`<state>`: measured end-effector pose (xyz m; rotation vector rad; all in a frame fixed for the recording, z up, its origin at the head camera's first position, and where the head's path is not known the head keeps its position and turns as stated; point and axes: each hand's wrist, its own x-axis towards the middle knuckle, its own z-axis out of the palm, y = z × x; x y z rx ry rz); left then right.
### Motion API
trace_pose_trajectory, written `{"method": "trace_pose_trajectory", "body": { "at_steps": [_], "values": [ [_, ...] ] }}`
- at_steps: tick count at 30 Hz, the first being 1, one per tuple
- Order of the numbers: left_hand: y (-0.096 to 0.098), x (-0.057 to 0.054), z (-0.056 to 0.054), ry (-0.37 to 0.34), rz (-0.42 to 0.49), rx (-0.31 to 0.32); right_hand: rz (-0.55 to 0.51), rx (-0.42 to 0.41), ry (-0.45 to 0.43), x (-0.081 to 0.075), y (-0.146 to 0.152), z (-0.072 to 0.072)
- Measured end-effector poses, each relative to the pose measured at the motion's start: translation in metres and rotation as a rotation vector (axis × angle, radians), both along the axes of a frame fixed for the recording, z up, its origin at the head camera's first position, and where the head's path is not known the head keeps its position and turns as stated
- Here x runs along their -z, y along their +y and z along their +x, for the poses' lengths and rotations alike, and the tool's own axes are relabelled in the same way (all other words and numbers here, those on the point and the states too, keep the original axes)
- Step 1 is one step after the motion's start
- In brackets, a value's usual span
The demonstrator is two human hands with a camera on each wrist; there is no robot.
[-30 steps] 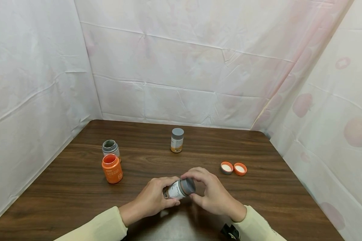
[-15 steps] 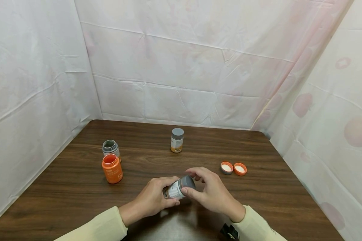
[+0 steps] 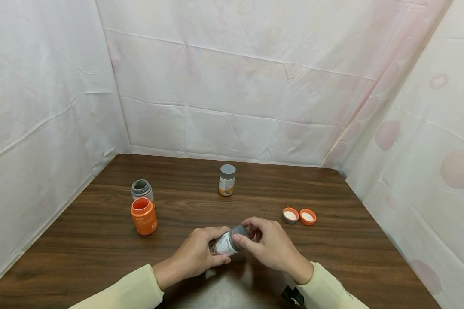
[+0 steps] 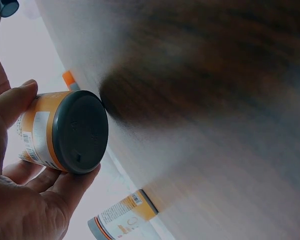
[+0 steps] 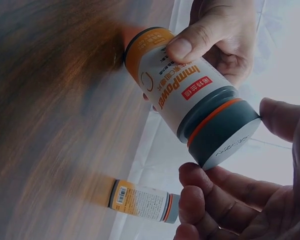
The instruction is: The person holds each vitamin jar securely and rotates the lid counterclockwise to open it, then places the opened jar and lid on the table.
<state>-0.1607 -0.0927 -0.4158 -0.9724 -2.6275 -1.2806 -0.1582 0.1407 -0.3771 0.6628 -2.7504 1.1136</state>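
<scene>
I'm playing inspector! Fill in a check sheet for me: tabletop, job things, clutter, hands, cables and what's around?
Surface: dark brown wood-grain table.
Job's things: orange-and-white cylindrical plastic-looking bottle, tilted; its round grey lid on.
Clutter: upright grey-capped orange-and-white bottle; uncapped orange cylindrical bottle in front of uncapped grey-necked bottle; loose grey-sided round lid and loose orange round lid, side by side, white insides up.
Hands: left hand grips the tilted bottle; right hand pinches its lid.
Cables: nothing seen.
Surroundings: creased white sheeting with pale red prints.
</scene>
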Motion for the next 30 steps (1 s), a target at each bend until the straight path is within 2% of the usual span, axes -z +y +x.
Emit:
{"method": "trace_pose_trajectory", "body": {
  "at_steps": [9,18,24,27,30],
  "values": [
    [0.0011,0.0012,-0.0012,0.029,-0.008,-0.002,-0.025,-0.063,0.014,0.002,0.0015,-0.0015],
    [0.0014,0.0004,-0.0002,0.032,-0.011,-0.011,-0.045,-0.17,0.093,0.0019,0.0067,-0.0019],
    [0.0006,0.0011,-0.001,0.037,-0.012,-0.013,-0.096,-0.25,0.125,0.0014,0.0084,-0.0022],
    [0.0002,0.0011,-0.0015,0.036,-0.02,-0.017,-0.113,-0.29,0.169,0.0017,0.0088,-0.0028],
    [0.0002,0.001,-0.0015,0.028,-0.029,-0.018,-0.112,-0.304,0.198,0.002,0.0088,-0.003]
  ]
}}
